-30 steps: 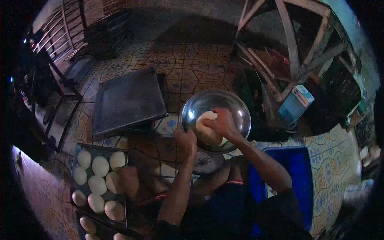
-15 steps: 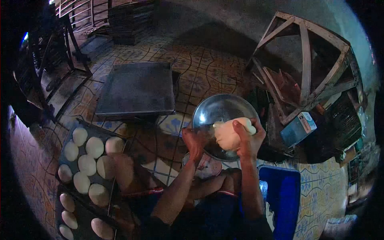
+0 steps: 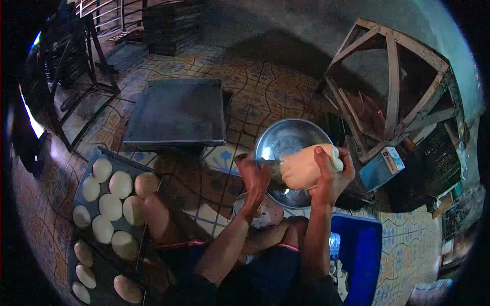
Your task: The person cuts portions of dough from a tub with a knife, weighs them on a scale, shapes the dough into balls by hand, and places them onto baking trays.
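Note:
My right hand (image 3: 331, 179) grips a big lump of pale, smooth dough (image 3: 304, 167), thumb on top and fingers wrapped round its right side. The dough is above a shiny metal bowl (image 3: 275, 137), partly covering it. Close to the bowl's left rim, my left hand (image 3: 253, 178) is curled closed, apart from the dough lump; what its fingers hold, if anything, is hidden. On a dark tray (image 3: 115, 159) at the left lie several rounded dough pieces (image 3: 121, 184). More oval dough pieces (image 3: 127, 289) lie on a second dark tray (image 3: 104, 275) nearer me.
A large square metal tray (image 3: 178, 109) lies ahead on the patterned tile floor (image 3: 255, 94). To the right stand a wooden frame (image 3: 392, 76) and a blue-and-white box (image 3: 382, 168). A blue bin (image 3: 365, 255) is beside my right leg; a round container (image 3: 268, 214) sits below the bowl.
My right hand and the dough have shifted right and slightly toward me. My left hand has moved a little right and stays curled. The camera view has shifted slightly.

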{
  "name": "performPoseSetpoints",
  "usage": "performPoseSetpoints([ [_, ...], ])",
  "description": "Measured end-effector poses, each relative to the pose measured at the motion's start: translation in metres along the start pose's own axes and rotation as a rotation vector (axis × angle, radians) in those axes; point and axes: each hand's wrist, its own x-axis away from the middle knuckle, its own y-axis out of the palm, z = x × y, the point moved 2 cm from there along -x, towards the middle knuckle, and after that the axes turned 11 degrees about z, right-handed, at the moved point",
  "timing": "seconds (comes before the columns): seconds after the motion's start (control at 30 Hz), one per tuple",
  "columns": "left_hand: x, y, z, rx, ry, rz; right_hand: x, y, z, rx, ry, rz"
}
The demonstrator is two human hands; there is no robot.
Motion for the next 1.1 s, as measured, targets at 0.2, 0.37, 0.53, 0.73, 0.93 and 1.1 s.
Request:
performPoseSetpoints([
  [0.2, 0.0, 0.008, -0.01, 0.183, -0.18, -0.155, -0.004, 0.001, -0.022, -0.122, 0.01, 0.08],
  [0.37, -0.009, -0.007, 0.027, 0.164, -0.17, -0.109, -0.001, 0.001, -0.038, -0.155, 0.038, 0.084],
  [0.53, -0.01, -0.007, 0.029, 0.223, -0.217, -0.07, 0.002, -0.006, -0.031, -0.096, -0.031, 0.155],
  [0.73, 0.0, 0.01, -0.012, 0.339, -0.441, -0.076, 0.004, 0.001, -0.045, -0.135, 0.013, 0.15],
  [0.93, 0.012, 0.051, -0.062, 0.374, -0.309, 0.023, -0.02, -0.014, -0.031, -0.199, 0.042, 0.169],
  [1.1, 0.018, 0.043, -0.059, 0.276, -0.403, 0.006, -0.012, -0.01, -0.051, -0.286, 0.165, 0.184],
])
